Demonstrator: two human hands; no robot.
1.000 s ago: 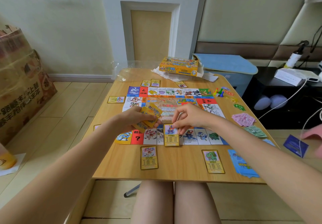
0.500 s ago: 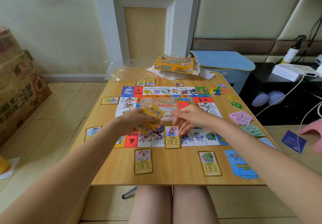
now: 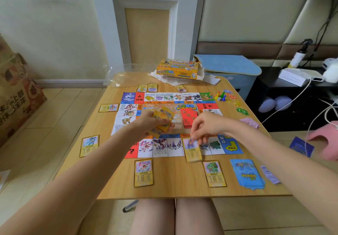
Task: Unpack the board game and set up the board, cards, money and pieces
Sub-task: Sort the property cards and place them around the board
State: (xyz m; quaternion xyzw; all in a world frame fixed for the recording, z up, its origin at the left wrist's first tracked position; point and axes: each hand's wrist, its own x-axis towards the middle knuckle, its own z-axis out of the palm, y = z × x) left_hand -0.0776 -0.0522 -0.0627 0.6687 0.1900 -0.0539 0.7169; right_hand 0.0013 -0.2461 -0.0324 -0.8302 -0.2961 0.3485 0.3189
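The colourful game board point(image 3: 159, 97) lies flat in the middle of the wooden table point(image 3: 175, 189). My left hand point(image 3: 146, 125) grips a stack of yellow cards point(image 3: 163, 118) above the board's centre. My right hand point(image 3: 206, 126) pinches the top edge of a single yellow card point(image 3: 192, 149), blurred, lying over the board's near row. Other yellow cards lie around the board: one near front point(image 3: 143, 172), one front right point(image 3: 214, 173), one left point(image 3: 89, 145). A red card stack point(image 3: 188, 118) sits on the board.
A blue card stack point(image 3: 247, 175) and a lilac note point(image 3: 269, 174) lie at the front right. Pawns and dice point(image 3: 220, 95), green tokens point(image 3: 242, 111) and pink money point(image 3: 249, 122) are along the right edge. The open yellow box point(image 3: 178, 69) and plastic wrap point(image 3: 117, 77) sit at the back.
My right hand has slid the single yellow card to the right along the board's near row. My left hand stays over the board's centre with its stack.
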